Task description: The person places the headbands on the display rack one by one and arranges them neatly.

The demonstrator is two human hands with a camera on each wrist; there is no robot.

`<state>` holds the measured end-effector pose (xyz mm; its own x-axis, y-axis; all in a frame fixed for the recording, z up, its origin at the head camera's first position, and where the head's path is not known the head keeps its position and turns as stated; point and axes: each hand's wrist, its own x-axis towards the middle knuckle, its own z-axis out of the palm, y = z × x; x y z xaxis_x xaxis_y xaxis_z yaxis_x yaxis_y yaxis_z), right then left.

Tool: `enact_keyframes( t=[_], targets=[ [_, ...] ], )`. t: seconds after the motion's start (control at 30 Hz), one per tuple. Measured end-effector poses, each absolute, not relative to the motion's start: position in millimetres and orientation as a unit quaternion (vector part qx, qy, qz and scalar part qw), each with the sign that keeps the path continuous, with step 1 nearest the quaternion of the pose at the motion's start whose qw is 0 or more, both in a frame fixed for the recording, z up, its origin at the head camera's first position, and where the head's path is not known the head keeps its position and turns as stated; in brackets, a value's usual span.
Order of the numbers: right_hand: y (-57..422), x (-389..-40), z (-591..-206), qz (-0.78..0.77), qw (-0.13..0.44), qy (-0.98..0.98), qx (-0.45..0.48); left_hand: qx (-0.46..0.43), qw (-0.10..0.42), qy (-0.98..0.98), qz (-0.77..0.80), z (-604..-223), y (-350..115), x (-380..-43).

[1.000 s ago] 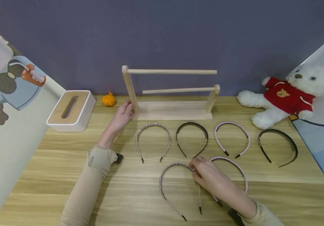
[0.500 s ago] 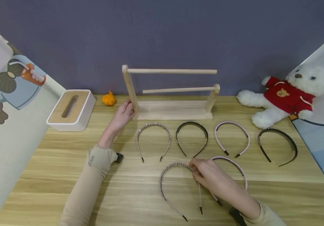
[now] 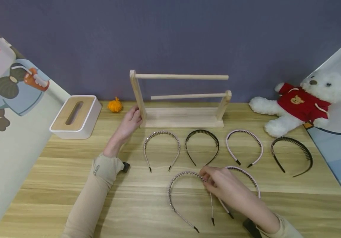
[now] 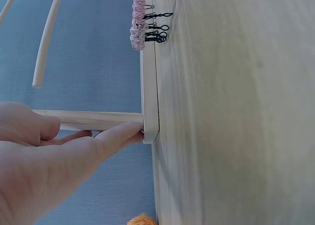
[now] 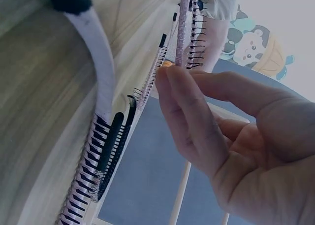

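My left hand (image 3: 130, 123) holds the left upright of a pale wooden rack (image 3: 183, 116) with two bars and a flat base. In the left wrist view, the fingers of that hand (image 4: 74, 156) lie along the upright, close to the base. My right hand (image 3: 225, 185) pinches a thin, glittery pinkish headband (image 3: 170, 195) at the right of its arch, between thumb and fingertips. Small comb teeth line this headband (image 5: 183, 33) in the right wrist view. A pink headband (image 3: 252, 178) lies partly hidden beneath the right hand and wrist.
Between rack and hands lie a beaded headband (image 3: 162, 132), a black toothed headband (image 3: 201, 131), a pink headband (image 3: 245, 131) and a dark headband (image 3: 299, 142). A tissue box (image 3: 75, 115) and orange yarn ball (image 3: 115, 105) stand left; a white teddy bear (image 3: 302, 99) sits right.
The right hand has shifted slightly to the right, and the legs of the pinched headband have swung slightly right with it. The left hand stays on the rack.
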<state>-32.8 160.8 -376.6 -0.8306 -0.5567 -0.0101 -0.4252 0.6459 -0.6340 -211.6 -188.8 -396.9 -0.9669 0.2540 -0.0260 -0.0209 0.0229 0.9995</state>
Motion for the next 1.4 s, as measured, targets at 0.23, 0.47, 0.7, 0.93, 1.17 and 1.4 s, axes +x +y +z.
enact_keyframes(
  t=[0.23, 0.47, 0.7, 0.93, 1.17, 1.4],
  targets=[
    [159.9, -31.6, -370.1, -0.334, 0.082, 0.901, -0.265, 0.08, 0.095, 0.711, 0.693, -396.9, -189.1, -210.5],
    [164.0, -31.0, -360.6, -0.344, 0.075, 0.901, -0.254, 0.08, 0.098, 0.715, 0.688, -397.4, -188.7, -211.5],
    [166.9, -30.9, -349.8, -0.365, 0.06, 0.894, -0.253, 0.078, 0.09, 0.715, 0.689, -395.7, -186.7, -212.7],
    [167.9, -29.3, -342.8, -0.373, 0.052, 0.896, -0.234, 0.077, 0.093, 0.709, 0.694, -396.9, -187.0, -212.5],
    [168.8, -27.4, -338.4, -0.392, 0.036, 0.89, -0.232, 0.079, 0.088, 0.717, 0.687, -395.5, -188.3, -211.0],
    [170.6, -25.5, -339.1, -0.414, -0.008, 0.879, -0.237, 0.077, 0.086, 0.715, 0.689, -396.5, -187.8, -210.7]
  ],
)
